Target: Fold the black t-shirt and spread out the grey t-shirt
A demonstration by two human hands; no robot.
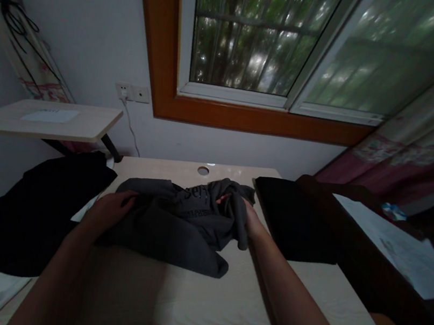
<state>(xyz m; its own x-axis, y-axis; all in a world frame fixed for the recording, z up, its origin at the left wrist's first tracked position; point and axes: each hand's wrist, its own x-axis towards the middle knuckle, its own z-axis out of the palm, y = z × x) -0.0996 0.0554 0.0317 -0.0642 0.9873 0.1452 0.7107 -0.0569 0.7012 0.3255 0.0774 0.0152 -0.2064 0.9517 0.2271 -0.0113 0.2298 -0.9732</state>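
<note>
A crumpled dark grey sweatshirt point(186, 228) with dark lettering lies across the pale wooden table point(194, 311). At its left edge, my left hand point(112, 208) grips the fabric, with its fingers curled. My right hand point(250, 217) holds the bunched right end, where folds of cloth partly cover the fingers. One long sleeve-like part stretches along the near side toward the right. The fold hides some of the print.
Black cloth point(32, 200) is heaped on the left below a raised shelf point(44, 120). To the right lies folded black fabric point(298, 218), beside a dark piece of furniture bearing a white sheet point(400, 247). A window point(260, 38) and a wall socket point(131, 93) are behind.
</note>
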